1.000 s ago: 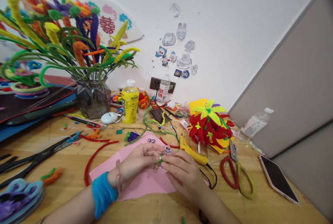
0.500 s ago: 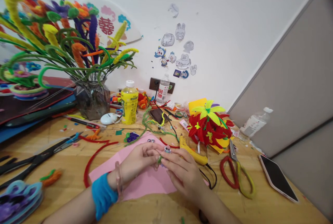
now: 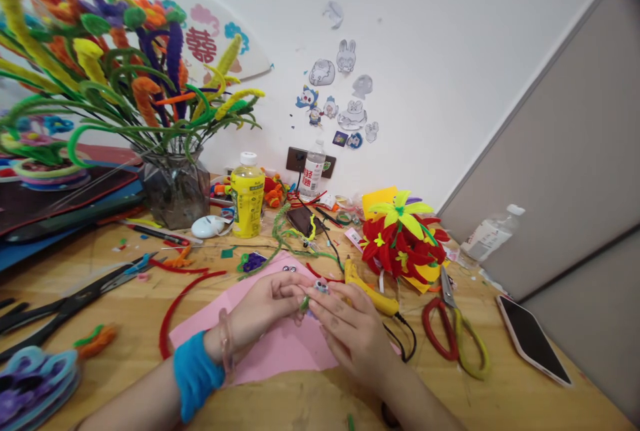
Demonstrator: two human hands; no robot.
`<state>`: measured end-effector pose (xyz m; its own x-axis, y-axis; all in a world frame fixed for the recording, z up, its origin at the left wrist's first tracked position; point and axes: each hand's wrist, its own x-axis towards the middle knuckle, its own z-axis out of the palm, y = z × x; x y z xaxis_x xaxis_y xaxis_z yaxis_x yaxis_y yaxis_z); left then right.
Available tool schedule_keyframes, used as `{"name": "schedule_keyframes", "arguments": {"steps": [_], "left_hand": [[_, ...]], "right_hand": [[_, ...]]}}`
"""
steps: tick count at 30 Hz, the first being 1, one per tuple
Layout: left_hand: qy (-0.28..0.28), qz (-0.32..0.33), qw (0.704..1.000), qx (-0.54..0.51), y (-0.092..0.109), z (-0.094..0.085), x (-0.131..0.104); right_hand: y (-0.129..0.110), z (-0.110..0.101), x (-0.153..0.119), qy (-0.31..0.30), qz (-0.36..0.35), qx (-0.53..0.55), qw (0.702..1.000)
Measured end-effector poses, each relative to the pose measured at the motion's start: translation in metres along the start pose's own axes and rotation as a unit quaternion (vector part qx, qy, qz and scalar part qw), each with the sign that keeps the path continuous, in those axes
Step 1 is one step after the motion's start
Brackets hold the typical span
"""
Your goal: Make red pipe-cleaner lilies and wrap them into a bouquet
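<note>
Over a pink sheet of paper (image 3: 260,361), my two hands meet around a small pipe-cleaner figure (image 3: 321,285), pale with dark googly eyes. A green fuzzy bit (image 3: 305,303) shows at its left side. My left hand (image 3: 273,304), with a bracelet and a blue band on the arm, pinches the figure near the green bit. From the other side my right hand (image 3: 353,331) grips it, its fingers covering most of the lower body. A pair of loose googly eyes (image 3: 289,269) lies on the paper just behind my left hand.
A yellow glue gun (image 3: 373,292) with a black cord lies behind my right hand. Scissors (image 3: 456,334) and a phone (image 3: 534,341) are on the right. Black scissors (image 3: 75,304), a red pipe cleaner (image 3: 173,307) and a yellow bottle (image 3: 247,197) stand or lie leftward.
My hands stay together on the figure with only slight finger movement; the green bit shows tilted a little differently. The camera view has shifted slightly.
</note>
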<state>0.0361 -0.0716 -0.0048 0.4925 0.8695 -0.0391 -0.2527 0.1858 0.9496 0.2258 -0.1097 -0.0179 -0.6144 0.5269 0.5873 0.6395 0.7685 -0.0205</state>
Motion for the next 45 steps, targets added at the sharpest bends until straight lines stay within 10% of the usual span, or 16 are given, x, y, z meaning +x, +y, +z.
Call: {"name": "schedule_keyframes", "arguments": {"steps": [13, 25, 45], "left_hand": [[0.072, 0.078, 0.989, 0.106, -0.004, -0.003, 0.006], [0.025, 0.108, 0.971, 0.211, 0.000, 0.003, -0.001], [-0.055, 0.327, 0.817, 0.472, -0.008, -0.002, -0.004]], "right_hand": [[0.001, 0.007, 0.007, 0.140, 0.255, 0.261, 0.920], [0.000, 0.009, 0.008, 0.148, 0.235, 0.290, 0.916], [-0.006, 0.001, 0.008, 0.154, 0.148, 0.151, 0.965]]}}
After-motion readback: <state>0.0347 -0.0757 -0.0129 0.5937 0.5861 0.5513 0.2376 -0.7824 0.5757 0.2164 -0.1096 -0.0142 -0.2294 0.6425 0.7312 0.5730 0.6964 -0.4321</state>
